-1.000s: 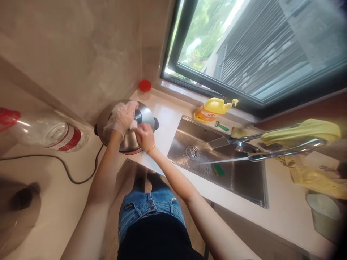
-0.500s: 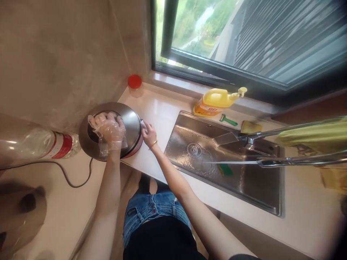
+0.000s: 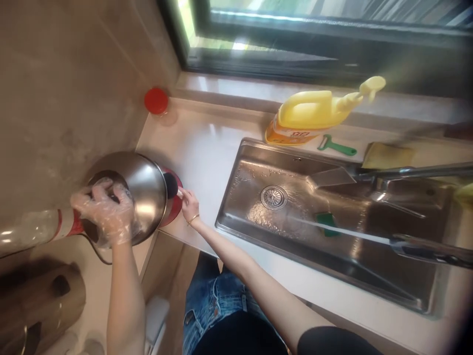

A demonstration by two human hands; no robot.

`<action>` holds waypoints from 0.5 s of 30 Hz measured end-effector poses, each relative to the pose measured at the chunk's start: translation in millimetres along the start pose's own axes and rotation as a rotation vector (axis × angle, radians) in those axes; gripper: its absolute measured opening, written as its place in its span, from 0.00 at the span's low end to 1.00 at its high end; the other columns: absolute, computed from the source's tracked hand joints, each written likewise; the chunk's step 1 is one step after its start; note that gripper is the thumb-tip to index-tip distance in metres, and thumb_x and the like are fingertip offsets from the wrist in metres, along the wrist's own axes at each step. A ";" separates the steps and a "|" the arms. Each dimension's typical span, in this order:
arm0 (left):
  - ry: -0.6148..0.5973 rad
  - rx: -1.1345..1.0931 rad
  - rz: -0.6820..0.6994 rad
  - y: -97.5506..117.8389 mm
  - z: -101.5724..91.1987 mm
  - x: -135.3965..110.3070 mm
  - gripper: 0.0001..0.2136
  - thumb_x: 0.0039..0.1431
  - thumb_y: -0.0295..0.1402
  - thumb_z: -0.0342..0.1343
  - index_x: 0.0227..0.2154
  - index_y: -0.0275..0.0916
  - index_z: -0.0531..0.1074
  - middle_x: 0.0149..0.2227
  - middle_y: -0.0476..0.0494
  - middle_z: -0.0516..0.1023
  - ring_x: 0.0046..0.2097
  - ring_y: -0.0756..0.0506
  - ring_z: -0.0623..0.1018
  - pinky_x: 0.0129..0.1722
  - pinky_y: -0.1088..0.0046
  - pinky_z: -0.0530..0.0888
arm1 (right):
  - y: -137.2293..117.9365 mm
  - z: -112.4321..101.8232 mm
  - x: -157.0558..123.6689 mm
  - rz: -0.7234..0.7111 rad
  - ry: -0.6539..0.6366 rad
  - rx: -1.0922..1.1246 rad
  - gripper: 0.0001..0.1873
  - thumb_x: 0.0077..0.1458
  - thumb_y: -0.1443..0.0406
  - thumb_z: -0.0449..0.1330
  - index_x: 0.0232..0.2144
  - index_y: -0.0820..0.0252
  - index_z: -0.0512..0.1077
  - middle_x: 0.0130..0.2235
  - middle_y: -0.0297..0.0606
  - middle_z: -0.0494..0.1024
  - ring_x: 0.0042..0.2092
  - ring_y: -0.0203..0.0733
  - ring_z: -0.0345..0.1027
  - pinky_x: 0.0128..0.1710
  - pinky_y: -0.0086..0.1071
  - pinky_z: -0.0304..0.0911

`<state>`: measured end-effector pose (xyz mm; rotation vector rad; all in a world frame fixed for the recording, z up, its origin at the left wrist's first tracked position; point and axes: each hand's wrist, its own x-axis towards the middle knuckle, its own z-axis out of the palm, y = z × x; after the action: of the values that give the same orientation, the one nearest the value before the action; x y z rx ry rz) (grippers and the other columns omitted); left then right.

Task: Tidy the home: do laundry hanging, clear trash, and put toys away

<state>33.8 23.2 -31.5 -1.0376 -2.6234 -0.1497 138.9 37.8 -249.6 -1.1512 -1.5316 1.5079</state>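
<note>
My left hand (image 3: 111, 209), in a clear plastic glove, has its fingers bent over the dark centre of a domed steel lid-like piece (image 3: 148, 190). The piece is tilted, and what the fingers grip beneath the glove is partly hidden. Below its right edge shows a red round body (image 3: 175, 209). My bare right hand (image 3: 190, 205), with a bracelet at the wrist, pinches a slim pale handle (image 3: 180, 193) beside that body. A dark rounded end (image 3: 170, 185) lies at the handle's tip; I cannot tell whether the two are one piece.
Water runs into the steel sink (image 3: 229, 197), where a green scrub pad (image 3: 327, 224) lies. Behind it are a yellow spray bottle (image 3: 306, 116), a green peeler (image 3: 338, 147) and a sponge (image 3: 388, 155). A red-lidded jar (image 3: 156, 101) stands in the corner; a clear bottle (image 3: 33, 231) lies left.
My left hand and the steel piece have shifted toward the lower left and tilted, showing more of the red body. The dark rounded end now shows. The view has swung downward and closer.
</note>
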 end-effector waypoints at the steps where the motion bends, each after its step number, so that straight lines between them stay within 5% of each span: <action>1: -0.008 0.018 -0.002 1.1 -1.2 -0.2 0.17 0.59 0.38 0.49 0.50 0.44 0.72 0.57 0.34 0.66 0.60 0.27 0.67 0.58 0.43 0.64 | -0.3 1.7 17.0 0.051 -0.017 -0.004 0.25 0.59 0.78 0.49 0.50 0.54 0.76 0.49 0.40 0.80 0.51 0.40 0.73 0.54 0.34 0.67; 6: -0.001 0.091 -0.024 6.6 -5.4 -2.9 0.16 0.58 0.39 0.49 0.48 0.49 0.73 0.56 0.37 0.65 0.58 0.29 0.69 0.57 0.46 0.68 | -3.4 11.1 110.5 0.129 -0.184 -0.100 0.22 0.58 0.78 0.53 0.48 0.56 0.77 0.49 0.38 0.81 0.49 0.42 0.74 0.54 0.35 0.66; 10: 0.048 0.084 0.031 0.8 -4.0 -5.6 0.16 0.57 0.38 0.51 0.48 0.49 0.74 0.57 0.37 0.66 0.57 0.29 0.71 0.56 0.48 0.70 | -12.5 38.9 173.7 0.106 -0.311 -0.177 0.16 0.60 0.74 0.56 0.46 0.60 0.79 0.46 0.41 0.82 0.45 0.44 0.75 0.49 0.36 0.67; 15: 0.067 0.073 0.076 -5.9 0.5 -6.7 0.16 0.56 0.33 0.54 0.48 0.41 0.75 0.56 0.32 0.66 0.59 0.29 0.69 0.59 0.45 0.67 | -12.5 50.4 190.6 0.078 -0.540 -0.059 0.16 0.57 0.76 0.58 0.40 0.57 0.81 0.43 0.36 0.83 0.47 0.43 0.75 0.50 0.33 0.66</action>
<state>34.3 14.7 -34.0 -1.0864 -2.5067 -0.0699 20.5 195.4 -262.3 -0.8808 -1.9062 1.9460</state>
